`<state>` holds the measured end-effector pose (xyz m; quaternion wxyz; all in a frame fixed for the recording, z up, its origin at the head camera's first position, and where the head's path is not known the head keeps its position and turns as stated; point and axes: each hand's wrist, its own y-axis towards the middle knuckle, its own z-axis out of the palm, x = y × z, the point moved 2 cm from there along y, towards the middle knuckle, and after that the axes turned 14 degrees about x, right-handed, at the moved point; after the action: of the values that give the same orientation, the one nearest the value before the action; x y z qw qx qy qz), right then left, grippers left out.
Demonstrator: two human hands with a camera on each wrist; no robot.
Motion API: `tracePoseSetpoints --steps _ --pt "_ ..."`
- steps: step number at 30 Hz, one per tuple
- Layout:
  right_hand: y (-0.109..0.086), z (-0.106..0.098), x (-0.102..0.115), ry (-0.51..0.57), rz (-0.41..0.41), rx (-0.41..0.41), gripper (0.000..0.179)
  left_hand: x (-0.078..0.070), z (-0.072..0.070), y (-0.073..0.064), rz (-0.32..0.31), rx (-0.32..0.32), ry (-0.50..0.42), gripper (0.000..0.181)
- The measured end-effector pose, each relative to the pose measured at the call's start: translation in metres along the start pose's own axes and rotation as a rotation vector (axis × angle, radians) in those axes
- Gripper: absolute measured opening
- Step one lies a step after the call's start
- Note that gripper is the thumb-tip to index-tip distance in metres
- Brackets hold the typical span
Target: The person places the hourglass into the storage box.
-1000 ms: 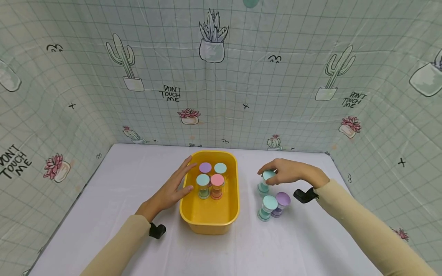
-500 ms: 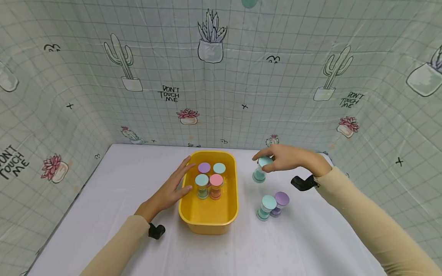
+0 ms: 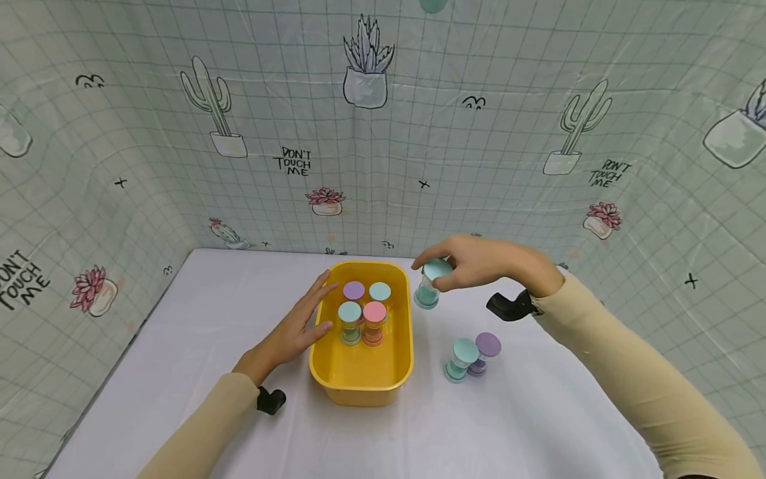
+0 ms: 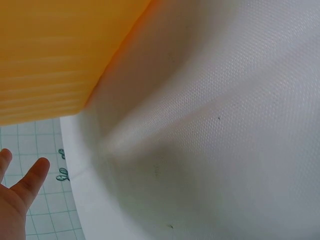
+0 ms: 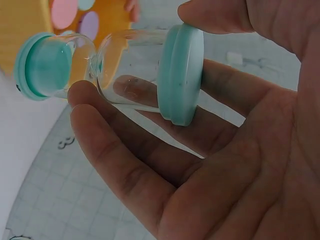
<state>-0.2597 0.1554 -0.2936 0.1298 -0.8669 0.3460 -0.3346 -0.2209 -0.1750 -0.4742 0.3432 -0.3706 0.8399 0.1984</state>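
Between thumb and fingers, my right hand [image 3: 479, 261] grips a teal-capped sand timer [image 3: 427, 294] by its upper end, just right of the yellow tub [image 3: 362, 391]. The right wrist view shows its clear glass waist and teal end cap [image 5: 182, 75]. My left hand [image 3: 291, 332] spreads its fingers along the tub's left rim. Inside the tub stand a purple sand timer [image 3: 354, 291], a pink one [image 3: 375, 312] and two teal-topped ones, grouped toward the back. In the left wrist view, part of the left hand [image 4: 15, 205] appears below the tub wall [image 4: 60, 55].
To the right of the tub, a teal sand timer [image 3: 465, 352] and a purple sand timer [image 3: 488, 344] stand close together on the white table [image 3: 269, 432]. A grid-patterned cloth [image 3: 383, 146] with printed cacti rises behind and at both sides.
My right hand has lifted the teal sand timer away from the two others and carried it left and back, up beside the tub's right rim. My left hand has stayed at the rim.
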Motion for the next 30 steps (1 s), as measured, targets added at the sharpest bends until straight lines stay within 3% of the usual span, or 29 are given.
tracePoseSetpoints --steps 14,20,30 --pt "0.028 0.000 0.046 -0.084 -0.123 0.062 0.044 0.000 -0.001 0.000 0.002 0.006 0.006 0.070" --pt "0.045 0.011 0.057 -0.137 -0.177 0.111 0.043 0.001 -0.001 0.000 -0.008 0.015 0.008 0.070" --pt "0.080 0.042 0.062 -0.136 -0.197 0.213 0.044 0.001 0.000 0.000 0.001 0.011 0.010 0.069"
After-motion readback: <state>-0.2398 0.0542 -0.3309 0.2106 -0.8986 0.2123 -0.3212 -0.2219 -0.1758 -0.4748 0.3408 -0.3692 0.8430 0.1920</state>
